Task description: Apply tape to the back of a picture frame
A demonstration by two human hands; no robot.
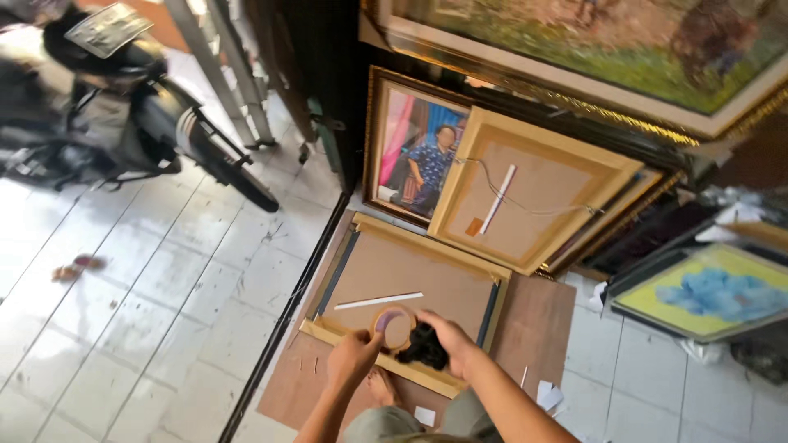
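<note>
you are crouching over a big gold frame lying face down on a brown board on the tiled floor, its cardboard backing facing up at you. just behind it, more frames are leaning in a stack: a portrait frame and another backed frame with a hanging wire trailing loose across it. if you are shifting the floor frame backward, you are risking nudging that stack so it slides onto your work.

a white strip is lying loose on the backing, near the roll; a careless sweep of your arm is liable to knock it askew.

your left hand is closing around the edge of a roll of brown tape, holding it upright over the near rail of the frame. your right hand is touching the other side of the roll and seems to be clutching a dark bundle, perhaps a cloth, though the blur is making that hard to judge. with the right hand that full, the tape end could be slipping back onto the roll or sticking crooked across the rail.

small paper scraps are lying beside your knee, ready to catch on any sticky tape.
</note>
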